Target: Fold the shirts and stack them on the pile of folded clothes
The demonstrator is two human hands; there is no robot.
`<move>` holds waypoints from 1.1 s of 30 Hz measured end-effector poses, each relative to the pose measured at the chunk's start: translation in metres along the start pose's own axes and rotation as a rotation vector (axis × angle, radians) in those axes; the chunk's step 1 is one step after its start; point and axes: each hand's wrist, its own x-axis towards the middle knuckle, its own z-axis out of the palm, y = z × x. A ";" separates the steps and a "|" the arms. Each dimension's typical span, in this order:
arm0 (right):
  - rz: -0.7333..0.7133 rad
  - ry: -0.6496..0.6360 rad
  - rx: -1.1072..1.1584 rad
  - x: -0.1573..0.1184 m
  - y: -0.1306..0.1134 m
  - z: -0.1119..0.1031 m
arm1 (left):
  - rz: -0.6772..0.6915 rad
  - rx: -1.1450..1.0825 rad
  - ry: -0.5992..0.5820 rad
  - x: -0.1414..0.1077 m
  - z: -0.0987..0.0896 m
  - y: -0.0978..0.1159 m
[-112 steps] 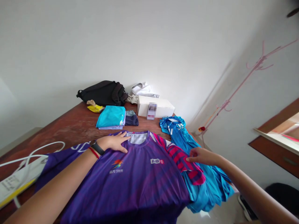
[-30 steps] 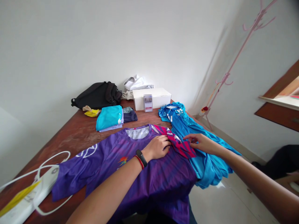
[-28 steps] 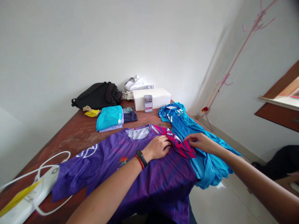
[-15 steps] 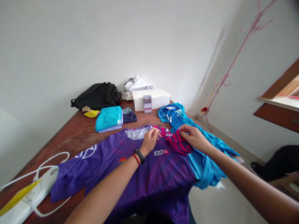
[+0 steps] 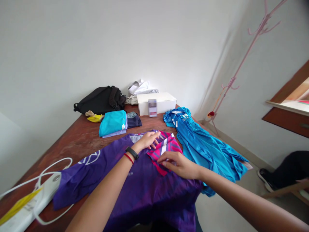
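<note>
A purple jersey (image 5: 154, 190) lies spread before me, its lower part hanging over the table's near edge. Its pink-and-purple striped sleeve (image 5: 172, 146) is folded inward across the chest. My left hand (image 5: 147, 140) rests by the collar and shoulder, fingers stretched out and touching the cloth at the fold. Over the sleeve's cuff is my right hand (image 5: 180, 164), fingers bent and thumb apart, nothing pinched between them. The other sleeve (image 5: 74, 180) reaches out to the left. A blue shiny garment (image 5: 205, 145) lies rumpled right beside the jersey.
Folded turquoise cloth (image 5: 112, 123), a black bag (image 5: 98, 99) and a white box (image 5: 164, 100) sit farther back on the wooden table (image 5: 72, 138). A white power strip (image 5: 45, 193) with cables is at left. A pink coat rack (image 5: 246, 51) stands right.
The striped sleeve has been brought left and laid flatter over the chest, covering the printed logo. My right hand has moved left and toward me, letting go of the sleeve; my left hand shifted slightly left.
</note>
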 end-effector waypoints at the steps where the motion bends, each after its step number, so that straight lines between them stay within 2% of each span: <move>1: 0.003 0.002 -0.026 -0.002 0.001 -0.002 | -0.002 0.029 -0.026 -0.002 -0.001 0.000; 4: 0.044 0.087 -0.091 -0.006 0.006 -0.015 | 0.070 0.222 -0.075 -0.005 -0.001 -0.002; 8: 0.152 0.238 -0.222 -0.018 0.017 -0.035 | 0.143 0.386 -0.049 -0.006 0.003 -0.006; 11: 0.222 0.224 -0.360 -0.035 0.022 -0.041 | 0.157 0.383 -0.027 -0.005 0.006 -0.007; 16: 0.316 0.173 -0.559 -0.064 0.025 -0.033 | 0.201 0.332 0.003 0.000 0.005 -0.002; 20: 0.320 0.187 -0.527 -0.074 0.034 -0.026 | 0.188 0.255 0.029 0.006 0.001 0.003; 25: 0.272 0.285 -0.466 -0.078 0.042 -0.022 | 0.118 0.202 0.068 0.007 -0.002 0.000; 29: 0.246 0.435 -0.420 -0.081 0.043 -0.021 | 0.041 0.173 0.011 -0.001 -0.002 0.002; 33: 0.300 0.490 -0.401 -0.084 0.046 -0.020 | 0.014 0.190 -0.056 -0.007 -0.007 0.007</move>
